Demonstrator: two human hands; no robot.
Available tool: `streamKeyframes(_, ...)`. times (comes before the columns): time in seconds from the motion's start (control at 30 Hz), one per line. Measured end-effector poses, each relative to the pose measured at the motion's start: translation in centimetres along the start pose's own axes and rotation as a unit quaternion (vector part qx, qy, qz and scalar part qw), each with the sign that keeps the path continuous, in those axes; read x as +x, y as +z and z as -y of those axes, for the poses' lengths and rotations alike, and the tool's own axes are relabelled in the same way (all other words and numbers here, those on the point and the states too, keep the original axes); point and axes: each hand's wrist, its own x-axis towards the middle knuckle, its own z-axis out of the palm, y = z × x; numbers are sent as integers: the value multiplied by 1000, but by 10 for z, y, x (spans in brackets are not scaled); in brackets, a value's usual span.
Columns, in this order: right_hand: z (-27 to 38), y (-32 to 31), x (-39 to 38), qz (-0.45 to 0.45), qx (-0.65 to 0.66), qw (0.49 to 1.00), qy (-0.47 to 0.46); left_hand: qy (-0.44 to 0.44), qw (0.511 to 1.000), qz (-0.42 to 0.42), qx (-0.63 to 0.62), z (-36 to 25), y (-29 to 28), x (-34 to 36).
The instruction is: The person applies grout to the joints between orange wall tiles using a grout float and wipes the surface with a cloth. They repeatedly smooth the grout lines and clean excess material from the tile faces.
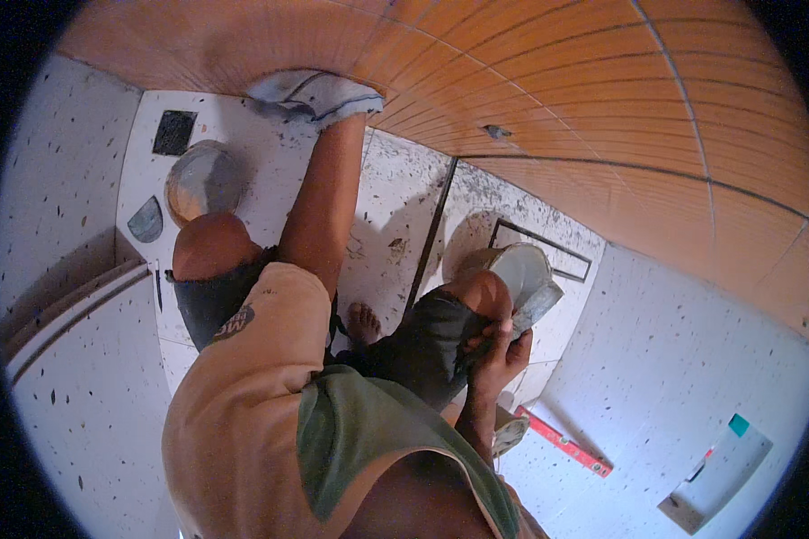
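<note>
My left arm stretches forward to the orange tiled wall (593, 81). There a pale cloth with dark stripes (319, 93) covers my left hand (342, 106) and lies against the lower part of the wall; the fingers are hidden under it. Beside my right knee, my right hand (499, 352) is closed round a tool with a flat grey blade (539, 304), which looks like a putty knife. Its handle is mostly hidden by the fingers. The blade lies over the edge of a grey-smeared bucket (520, 263).
A round, grey-crusted container (205, 182) stands left by a black square drain (174, 132) and a grey half-round piece (146, 220). A dark rectangular frame (571, 262) is set in the speckled floor. Lower right are a red spirit level (564, 440) and a pale tray-like object (717, 474).
</note>
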Motion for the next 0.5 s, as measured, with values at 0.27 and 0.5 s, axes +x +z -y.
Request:
streamKeyframes(0.27, 40, 14, 66, -102, 92, 978, -157, 84, 994, 63, 19, -31, 50, -70)
streamKeyframes(0.5, 89, 63, 130, -116, 281, 928, -214, 372, 913, 158, 58, -106, 94, -163)
